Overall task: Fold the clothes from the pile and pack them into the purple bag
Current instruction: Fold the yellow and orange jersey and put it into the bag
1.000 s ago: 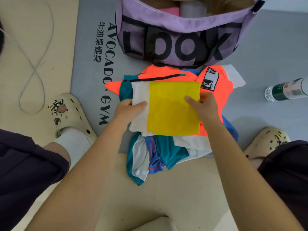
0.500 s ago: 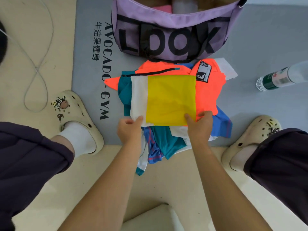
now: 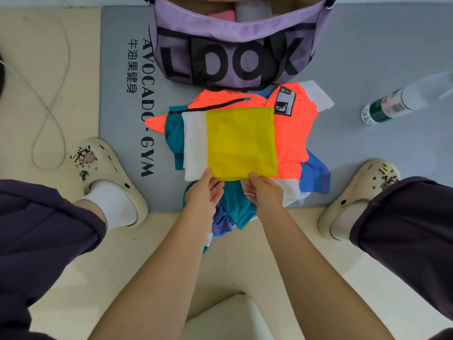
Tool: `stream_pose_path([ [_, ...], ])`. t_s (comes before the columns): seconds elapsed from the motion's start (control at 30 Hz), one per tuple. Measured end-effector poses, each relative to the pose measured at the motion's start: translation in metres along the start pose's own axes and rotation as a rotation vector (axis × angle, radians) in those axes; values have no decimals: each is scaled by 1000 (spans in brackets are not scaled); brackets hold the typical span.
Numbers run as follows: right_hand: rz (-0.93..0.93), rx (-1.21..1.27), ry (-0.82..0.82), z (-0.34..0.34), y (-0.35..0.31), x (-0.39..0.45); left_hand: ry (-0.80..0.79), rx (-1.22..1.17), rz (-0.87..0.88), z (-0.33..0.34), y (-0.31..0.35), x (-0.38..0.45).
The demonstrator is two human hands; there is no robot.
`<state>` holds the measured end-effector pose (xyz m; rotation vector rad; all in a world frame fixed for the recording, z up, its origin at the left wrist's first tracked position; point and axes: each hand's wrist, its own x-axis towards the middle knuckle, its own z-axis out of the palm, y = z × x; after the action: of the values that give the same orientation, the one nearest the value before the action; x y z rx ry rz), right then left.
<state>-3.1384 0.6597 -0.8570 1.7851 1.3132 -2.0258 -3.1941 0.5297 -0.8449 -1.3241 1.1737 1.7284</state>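
A folded yellow and white garment [image 3: 240,143] lies flat on top of the pile of clothes [image 3: 291,141], which holds orange, teal, blue and white pieces. My left hand [image 3: 203,192] and my right hand [image 3: 264,192] sit close together at the garment's near edge, thumbs touching the yellow cloth and fingers underneath it. The purple bag [image 3: 235,45], printed with black letters, stands open just beyond the pile with pink and grey folded items inside.
The pile and bag rest on a grey gym mat [image 3: 122,119]. A plastic water bottle [image 3: 402,101] lies to the right. My feet in cream clogs [image 3: 107,173] flank the pile, the other clog [image 3: 362,195] at right. A thin cable [image 3: 49,106] loops at left.
Both hands slid from the garment's sides down to its near edge, then moved inward toward each other. The garment stays flat on the pile.
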Motion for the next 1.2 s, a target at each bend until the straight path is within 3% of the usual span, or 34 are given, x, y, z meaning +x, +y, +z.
stream_pose_path([
  [0.13, -28, -130, -1, -17, -3, 7, -15, -127, 24, -9, -5, 2],
  [0.33, -12, -242, -39, -16, -7, 12, 8, -130, -9, -14, -9, 2],
  [0.4, -53, -266, 59, -16, -10, 11, 10, -136, -10, -11, -6, 2],
  [0.5, -266, -325, 320, -22, -20, 11, 36, -168, -2, -9, -5, 1],
  [0.57, -398, -380, 357, -24, -28, 13, 46, -228, -11, -8, -5, 0],
  [0.67, -430, -537, 275, -21, -39, 20, 1, -287, -23, -7, -2, -2],
  [0.83, -320, -869, 18, -20, -59, 26, -56, -18, -68, -5, 22, -2],
  [0.9, -326, -820, -57, -20, -68, 23, -91, -10, -8, -3, 37, -2],
  [1.03, -428, -333, -168, -18, -79, 14, -231, -93, 330, -1, 68, -1],
  [1.2, -328, -589, -134, -20, -69, 23, 9, 241, 275, -18, 48, 4],
])
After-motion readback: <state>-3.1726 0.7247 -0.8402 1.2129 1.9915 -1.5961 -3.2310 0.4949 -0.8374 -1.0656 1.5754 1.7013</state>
